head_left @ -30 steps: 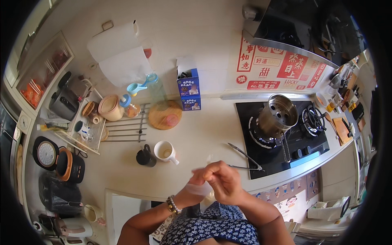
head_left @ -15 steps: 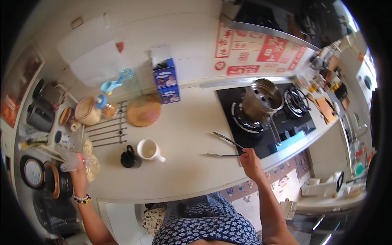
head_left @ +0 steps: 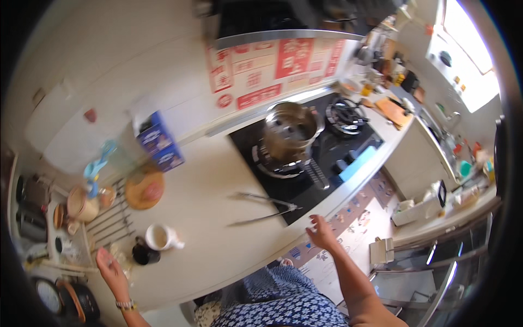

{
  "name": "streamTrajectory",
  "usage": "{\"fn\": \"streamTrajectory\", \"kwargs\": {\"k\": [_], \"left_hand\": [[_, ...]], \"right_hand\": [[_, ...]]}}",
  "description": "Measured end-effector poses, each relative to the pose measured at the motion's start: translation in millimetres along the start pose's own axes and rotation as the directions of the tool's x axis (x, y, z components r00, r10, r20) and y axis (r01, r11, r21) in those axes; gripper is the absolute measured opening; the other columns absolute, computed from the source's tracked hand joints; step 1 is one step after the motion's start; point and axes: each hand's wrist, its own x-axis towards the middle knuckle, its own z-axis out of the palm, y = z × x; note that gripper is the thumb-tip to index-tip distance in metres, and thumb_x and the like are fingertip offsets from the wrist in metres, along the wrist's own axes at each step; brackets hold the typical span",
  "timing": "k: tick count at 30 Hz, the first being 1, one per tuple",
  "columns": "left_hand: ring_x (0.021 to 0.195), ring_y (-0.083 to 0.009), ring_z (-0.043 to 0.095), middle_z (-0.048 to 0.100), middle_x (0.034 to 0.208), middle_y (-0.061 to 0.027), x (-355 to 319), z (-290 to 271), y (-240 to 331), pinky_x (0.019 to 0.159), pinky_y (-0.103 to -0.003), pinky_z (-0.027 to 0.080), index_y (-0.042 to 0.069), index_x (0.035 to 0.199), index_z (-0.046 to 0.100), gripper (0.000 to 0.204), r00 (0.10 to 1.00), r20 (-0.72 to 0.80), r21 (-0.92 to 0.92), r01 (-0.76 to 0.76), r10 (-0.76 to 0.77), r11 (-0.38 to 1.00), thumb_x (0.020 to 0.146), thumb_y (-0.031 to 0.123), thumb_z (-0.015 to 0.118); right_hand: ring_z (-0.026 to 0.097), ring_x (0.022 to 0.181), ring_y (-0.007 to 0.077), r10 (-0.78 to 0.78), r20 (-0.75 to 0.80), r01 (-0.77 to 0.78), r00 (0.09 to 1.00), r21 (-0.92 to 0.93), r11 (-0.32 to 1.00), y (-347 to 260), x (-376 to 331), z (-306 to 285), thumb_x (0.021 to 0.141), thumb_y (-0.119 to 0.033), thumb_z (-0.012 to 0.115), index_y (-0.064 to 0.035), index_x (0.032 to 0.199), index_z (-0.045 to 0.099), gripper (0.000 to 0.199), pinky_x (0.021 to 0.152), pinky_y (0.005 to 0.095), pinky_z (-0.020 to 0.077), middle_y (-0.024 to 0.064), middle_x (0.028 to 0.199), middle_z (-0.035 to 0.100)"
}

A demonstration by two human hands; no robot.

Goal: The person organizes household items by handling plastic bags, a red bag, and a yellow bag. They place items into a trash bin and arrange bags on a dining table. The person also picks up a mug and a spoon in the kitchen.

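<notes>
My right hand (head_left: 322,234) hovers by the counter's front edge, fingers apart and holding nothing. Beyond its fingertips, metal tongs (head_left: 275,203) lie spread on the counter beside the stove. At the left end, my left hand (head_left: 110,271) is blurred, with its fingers loosely apart and nothing visible in them. A pale bundle in a clear plastic bag (head_left: 122,258) lies just beside it, partly hidden. A black cup (head_left: 145,254) and a white mug (head_left: 162,237) stand to its right. On the black gas stove (head_left: 246,143) sits a steel pot (head_left: 289,136) with a perforated insert.
A round wooden board (head_left: 140,191) holds something pink, beside a metal rack (head_left: 109,218). Blue boxes (head_left: 158,143) are stacked by the wall. The range hood (head_left: 289,34) overhangs the stove. Farther right are a cutting board (head_left: 393,111) and a sink (head_left: 436,133).
My right hand has let go of the tongs, which now lie on the counter. My left hand has released the plastic bag. The view has swung right.
</notes>
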Motion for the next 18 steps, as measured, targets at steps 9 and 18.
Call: {"fn": "streamTrajectory", "kwargs": {"k": [9,18], "left_hand": [[0.086,-0.0130,0.054,0.056,0.095,-0.0076,-139,206,223,0.078,-0.025,0.044,0.000,0.115,0.041,0.029,0.249,0.926,-0.375,0.508,0.285,0.776,0.086,0.003,0.048],[0.106,-0.0234,0.049,0.051,0.108,-0.0161,-231,422,416,0.095,-0.030,0.032,0.002,0.121,0.037,0.054,-0.127,0.958,-0.194,0.377,0.259,0.906,0.080,0.028,0.060]], "right_hand": [[0.055,0.089,0.0296,0.059,-0.005,-0.059,0.998,0.055,0.997,98,-15,-63,0.078,-0.019,0.058,-0.0023,0.113,0.043,0.042,0.075,0.0361,0.0450,0.0186,0.098,0.052],[0.054,0.097,0.0327,0.433,-0.066,-0.425,0.899,0.108,0.899,339,-54,-212,0.073,-0.025,0.064,-0.0066,0.118,0.040,0.055,0.082,0.0377,0.0438,0.0165,0.105,0.053]]}}
